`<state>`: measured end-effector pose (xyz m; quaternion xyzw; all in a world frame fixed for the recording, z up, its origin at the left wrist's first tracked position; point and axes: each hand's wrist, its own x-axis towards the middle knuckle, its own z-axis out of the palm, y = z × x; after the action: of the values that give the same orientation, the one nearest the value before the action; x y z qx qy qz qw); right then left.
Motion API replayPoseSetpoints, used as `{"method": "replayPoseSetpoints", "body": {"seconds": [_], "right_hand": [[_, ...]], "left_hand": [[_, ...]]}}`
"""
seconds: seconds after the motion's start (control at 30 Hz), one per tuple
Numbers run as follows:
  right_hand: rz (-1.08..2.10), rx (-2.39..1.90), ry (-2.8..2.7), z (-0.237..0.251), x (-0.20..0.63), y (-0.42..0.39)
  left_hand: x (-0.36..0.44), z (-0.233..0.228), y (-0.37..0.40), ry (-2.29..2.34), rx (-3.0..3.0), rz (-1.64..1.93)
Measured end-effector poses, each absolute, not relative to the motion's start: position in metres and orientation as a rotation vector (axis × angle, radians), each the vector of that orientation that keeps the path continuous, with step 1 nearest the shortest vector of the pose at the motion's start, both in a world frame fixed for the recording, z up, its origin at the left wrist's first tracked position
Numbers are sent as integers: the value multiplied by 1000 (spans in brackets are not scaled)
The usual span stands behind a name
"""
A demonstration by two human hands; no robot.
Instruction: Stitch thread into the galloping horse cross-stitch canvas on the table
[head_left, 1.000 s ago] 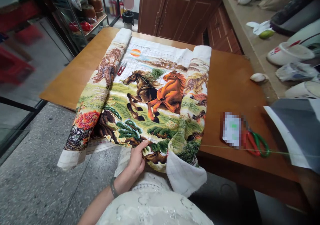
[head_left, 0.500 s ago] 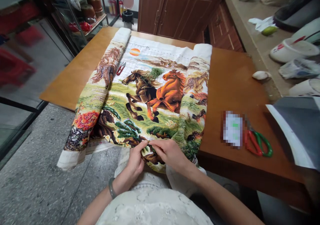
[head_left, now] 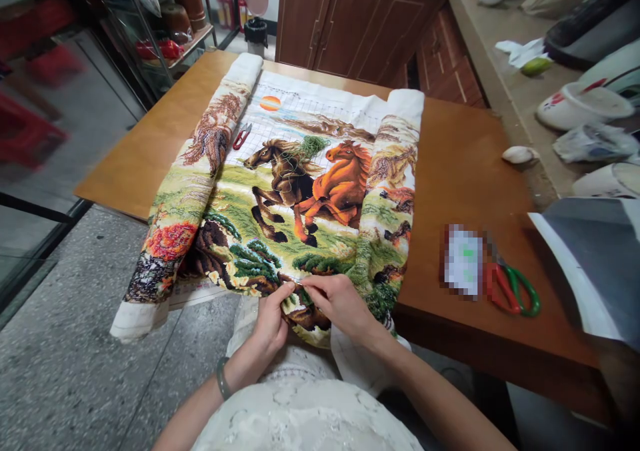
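Where only the left hand (head_left: 273,317) was seen at the near edge of the cross-stitch canvas (head_left: 300,191) a second ago, both hands are now met there. The cloth is gripped from beneath by the left hand, thumb on top, and a needle (head_left: 297,282) is pinched between the thumb and forefinger of the right hand (head_left: 340,304), which has been raised slightly since half a second ago. The canvas is spread on the wooden desk (head_left: 465,164), its near end hanging over the edge toward the lap. Small red snips (head_left: 242,136) are left lying on the canvas, and red-and-green scissors (head_left: 513,289) on the desk to the right.
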<state>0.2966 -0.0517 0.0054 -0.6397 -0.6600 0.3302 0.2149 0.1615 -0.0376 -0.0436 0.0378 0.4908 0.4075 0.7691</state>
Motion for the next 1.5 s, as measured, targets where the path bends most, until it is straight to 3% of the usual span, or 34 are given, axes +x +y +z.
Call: {"method": "replayPoseSetpoints", "body": {"seconds": [0.33,0.57,1.3,1.5], "right_hand": [[747,-1918,-1961,5,288,-51],[892,-1825,-1838,1,292,-50],[924,-1673,-1654,-14,296,-43],[748,-1905,-1849,-7,290,-49]], "left_hand": [[161,-45,-38,1072,89,907],[161,-45,-37,1061,99,876],[161,-49,-34,1055,149,836],[160,-48,-36,1039,126,797]]}}
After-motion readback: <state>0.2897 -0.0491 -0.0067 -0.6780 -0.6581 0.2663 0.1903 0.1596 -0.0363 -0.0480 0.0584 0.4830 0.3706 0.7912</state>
